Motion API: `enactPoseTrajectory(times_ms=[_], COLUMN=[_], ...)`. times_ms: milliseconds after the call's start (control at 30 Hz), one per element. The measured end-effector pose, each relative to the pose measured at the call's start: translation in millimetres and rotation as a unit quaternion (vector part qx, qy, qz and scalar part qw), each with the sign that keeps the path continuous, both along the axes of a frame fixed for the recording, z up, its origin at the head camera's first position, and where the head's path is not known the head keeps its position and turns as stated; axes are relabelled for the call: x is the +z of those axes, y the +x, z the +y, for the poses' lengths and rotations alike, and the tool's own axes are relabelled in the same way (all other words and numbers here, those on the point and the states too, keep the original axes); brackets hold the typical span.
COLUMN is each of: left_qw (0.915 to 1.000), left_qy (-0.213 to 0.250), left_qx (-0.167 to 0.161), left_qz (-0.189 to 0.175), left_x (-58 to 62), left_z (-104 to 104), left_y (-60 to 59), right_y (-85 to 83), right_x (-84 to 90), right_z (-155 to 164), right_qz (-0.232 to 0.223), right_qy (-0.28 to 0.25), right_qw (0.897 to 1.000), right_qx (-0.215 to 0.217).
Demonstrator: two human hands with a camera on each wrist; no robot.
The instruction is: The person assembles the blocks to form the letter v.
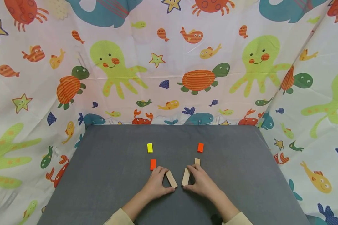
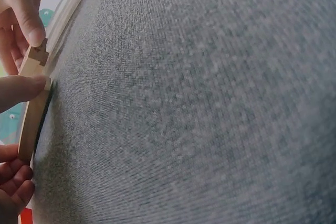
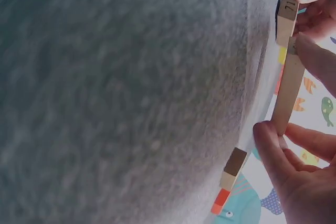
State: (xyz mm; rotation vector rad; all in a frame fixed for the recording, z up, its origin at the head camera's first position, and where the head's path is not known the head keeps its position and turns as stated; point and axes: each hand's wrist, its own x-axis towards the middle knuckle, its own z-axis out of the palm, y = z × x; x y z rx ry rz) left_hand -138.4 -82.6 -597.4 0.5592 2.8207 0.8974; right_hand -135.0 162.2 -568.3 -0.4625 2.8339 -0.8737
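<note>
each hand [image 1: 157,182] [image 1: 201,182] apparently grips a wooden block [image 1: 171,179] [image 1: 186,177].

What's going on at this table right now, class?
A person sits at a grey table with small blocks on it. The left hand holds one plain wooden block and the right hand holds another wooden block, the two lying angled toward each other. Beyond the hands lie a yellow block, two orange blocks and a small wooden block.
</note>
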Motion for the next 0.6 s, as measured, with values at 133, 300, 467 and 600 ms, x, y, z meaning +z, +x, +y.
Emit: enactPoseTrajectory(times_ms=[133, 300, 467, 600], left_qw=[1.0000, 1.0000, 0.9999, 0.9999], left_qy=[-0.001, -0.001, -0.004, -0.006], left_qx=[-0.001, -0.003, -0.001, -0.004], left_qz=[0.006, 0.006, -0.010, -0.015], left_x=[1.0, 3.4, 2.1, 0.7], left_z=[1.2, 2.4, 2.7, 3.2], left_y=[0.1, -0.3, -2.4, -3.7], right_y=[-1.0, -1.8, -1.9, -2.6], right_x=[-2.1, -5.1, -7.9, -7.6], right_z=[-2.5, -4.9, -6.7, -7.9], right_qz=[-0.008, -0.024, -0.043, -0.049], right_qy=[-0.020, -0.044, -0.056, -0.059], right_qw=[1.000, 0.999, 0.997, 0.997], right_qx=[0.001, -0.001, -0.002, -0.006])
